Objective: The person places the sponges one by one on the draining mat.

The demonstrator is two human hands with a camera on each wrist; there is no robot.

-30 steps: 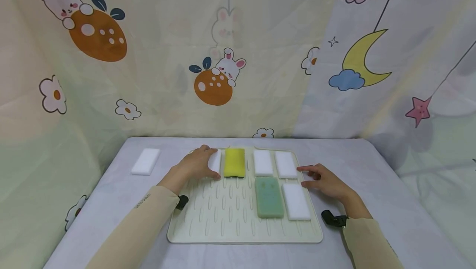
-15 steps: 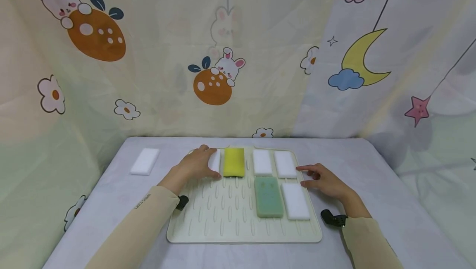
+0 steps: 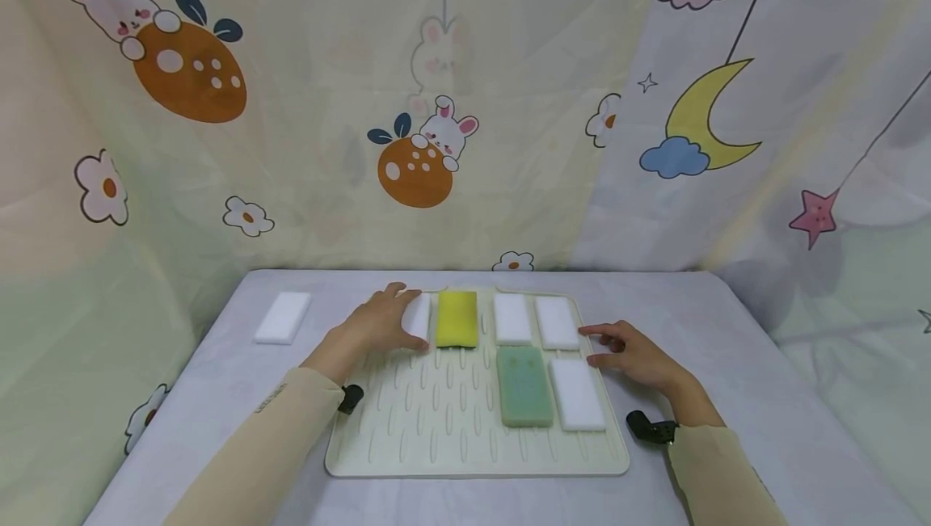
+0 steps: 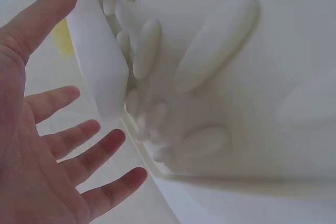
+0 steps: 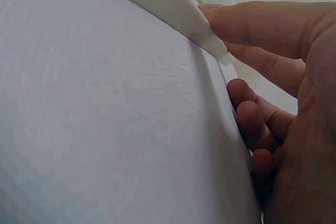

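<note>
My left hand (image 3: 374, 324) is at the back left of a cream ribbed tray (image 3: 436, 463), around a white sponge block (image 3: 417, 316). In the left wrist view its fingers spread loosely, apart from the block; the thumb (image 4: 50, 11) lies over the near end of the block, by a yellow sponge (image 3: 457, 318) with a dark green underside. At the tray's right edge, my right hand (image 3: 643, 356) touches the rim with thumb and forefinger extended, beside another white block (image 3: 558, 322). Its other fingers curl loosely and hold nothing.
Another white block (image 3: 512, 318) lies at the tray's back. A green sponge (image 3: 524, 386) and a white block (image 3: 578, 394) lie in front. One white block (image 3: 283, 317) sits off the tray on the white cloth. A patterned curtain (image 3: 313, 106) hangs behind.
My left hand has drawn back slightly leftward from the white sponge block beside the yellow sponge. My right hand has stayed at the tray's edge, and the sponges hold their places.
</note>
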